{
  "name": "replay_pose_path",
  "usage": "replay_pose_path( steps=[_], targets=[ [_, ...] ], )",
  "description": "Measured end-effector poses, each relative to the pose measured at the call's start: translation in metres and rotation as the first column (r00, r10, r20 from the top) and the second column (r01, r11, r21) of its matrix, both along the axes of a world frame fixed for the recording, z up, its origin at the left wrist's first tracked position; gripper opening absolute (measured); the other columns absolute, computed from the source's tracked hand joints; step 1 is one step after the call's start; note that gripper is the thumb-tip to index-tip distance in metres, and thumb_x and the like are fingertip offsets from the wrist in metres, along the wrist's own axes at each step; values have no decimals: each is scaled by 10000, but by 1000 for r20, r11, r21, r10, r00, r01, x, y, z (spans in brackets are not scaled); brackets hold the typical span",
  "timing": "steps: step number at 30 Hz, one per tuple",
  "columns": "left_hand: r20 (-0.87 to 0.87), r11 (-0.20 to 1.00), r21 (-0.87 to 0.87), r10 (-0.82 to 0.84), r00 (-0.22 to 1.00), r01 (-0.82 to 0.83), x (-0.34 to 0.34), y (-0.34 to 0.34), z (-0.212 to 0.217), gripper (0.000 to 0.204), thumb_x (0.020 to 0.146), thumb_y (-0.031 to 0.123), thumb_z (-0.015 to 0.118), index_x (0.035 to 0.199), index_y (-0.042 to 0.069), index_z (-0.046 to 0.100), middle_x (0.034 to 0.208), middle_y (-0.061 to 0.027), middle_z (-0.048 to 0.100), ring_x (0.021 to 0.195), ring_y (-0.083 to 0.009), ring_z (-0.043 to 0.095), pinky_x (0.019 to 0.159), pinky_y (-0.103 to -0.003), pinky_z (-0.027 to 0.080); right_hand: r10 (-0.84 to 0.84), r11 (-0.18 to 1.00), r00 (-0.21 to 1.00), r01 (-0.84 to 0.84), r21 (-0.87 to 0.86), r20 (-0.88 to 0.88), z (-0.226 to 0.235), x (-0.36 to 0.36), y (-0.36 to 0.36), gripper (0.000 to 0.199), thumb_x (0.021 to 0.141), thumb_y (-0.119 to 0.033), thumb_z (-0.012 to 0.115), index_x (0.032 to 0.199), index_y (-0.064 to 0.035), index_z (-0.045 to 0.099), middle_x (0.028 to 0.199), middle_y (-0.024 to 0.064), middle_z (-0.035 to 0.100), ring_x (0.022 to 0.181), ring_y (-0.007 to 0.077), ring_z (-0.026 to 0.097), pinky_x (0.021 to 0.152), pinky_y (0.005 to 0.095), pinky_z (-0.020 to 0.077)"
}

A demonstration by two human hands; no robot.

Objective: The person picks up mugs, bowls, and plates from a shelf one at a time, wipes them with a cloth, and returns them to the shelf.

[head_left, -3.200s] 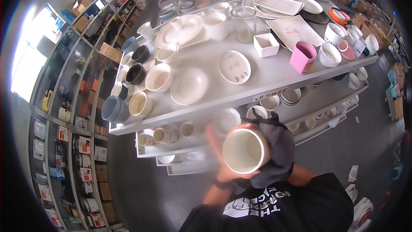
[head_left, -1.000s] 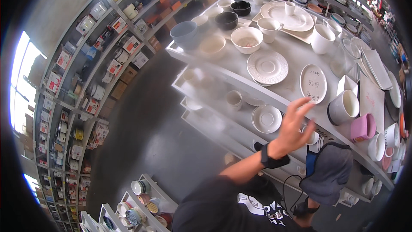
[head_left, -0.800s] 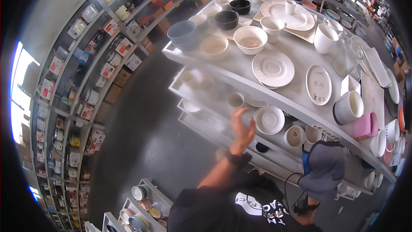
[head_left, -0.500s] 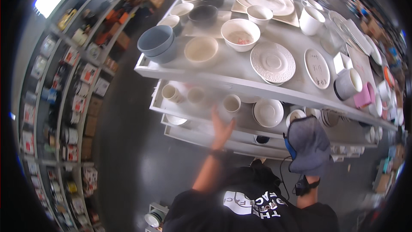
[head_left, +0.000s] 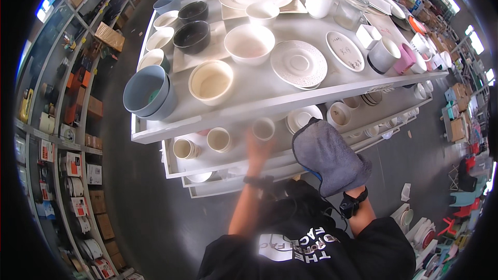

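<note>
My left hand (head_left: 258, 151) reaches into the shelf tier below the top board, blurred by motion. Its fingers are at the near side of a pale cup (head_left: 263, 128); whether they grip it I cannot make out. Left of that cup stand another cream cup (head_left: 219, 140) and a stack of cream cups (head_left: 185, 148). My right hand (head_left: 355, 192) is closed under a grey cloth (head_left: 329, 153) with a blue underside, which hides the fingers. The cloth is in front of white saucers (head_left: 302, 117) and a white bowl (head_left: 340, 114) on the same tier.
Above my hands, the top board (head_left: 228, 114) juts out, bearing blue bowls (head_left: 148, 92), a cream bowl (head_left: 211, 82), a white bowl (head_left: 249, 44), plates (head_left: 299, 64) and mugs. Stocked racks (head_left: 78, 148) line the left side. Stacked dishes (head_left: 423, 236) stand low at the right.
My view has shifted, so the shelves appear lower and further left. The cloth-covered right hand has come closer to the left hand and the tier's edge. My left hand stays by the same cup.
</note>
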State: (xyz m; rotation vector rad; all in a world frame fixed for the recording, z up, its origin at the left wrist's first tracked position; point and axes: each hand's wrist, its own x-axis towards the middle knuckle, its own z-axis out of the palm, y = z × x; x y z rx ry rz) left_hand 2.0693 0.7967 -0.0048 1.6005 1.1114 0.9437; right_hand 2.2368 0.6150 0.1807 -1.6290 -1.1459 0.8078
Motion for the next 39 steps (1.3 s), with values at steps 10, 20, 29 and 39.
replay_pose_path(
  steps=[10,20,29,39],
  targets=[
    [-77,985,155,85,993,-72,0,-1,16,694,657,157,773,1231,24,406,1080,-144,551,1002,-286,567,858,-370,446,57,998,896,-54,-19,441,-20,13,9,443,718,-217,656,1073,7,514,1012,134,595,915,246,579,796,309,428],
    [-47,790,285,-554,831,543,-22,-43,136,655,601,170,778,1174,7,505,1114,-152,566,992,-285,569,874,-367,437,-113,988,545,-30,153,831,-73,15,6,360,616,-205,702,933,-51,631,890,98,649,801,276,622,685,334,482],
    [388,775,-211,-493,779,595,-7,-64,177,801,604,198,776,1286,-23,418,1222,-109,544,1126,-180,516,965,-324,393,290,697,882,-460,550,371,56,-7,75,263,578,-130,736,805,-49,628,832,118,623,772,289,592,714,390,468],
    [365,699,-243,-577,731,673,-11,-45,201,825,581,228,763,1288,-2,405,1183,-101,543,1095,-173,503,952,-312,374,579,609,768,-631,481,273,64,17,89,270,571,-172,746,774,-43,624,833,135,591,814,303,555,696,366,443]
  ],
)
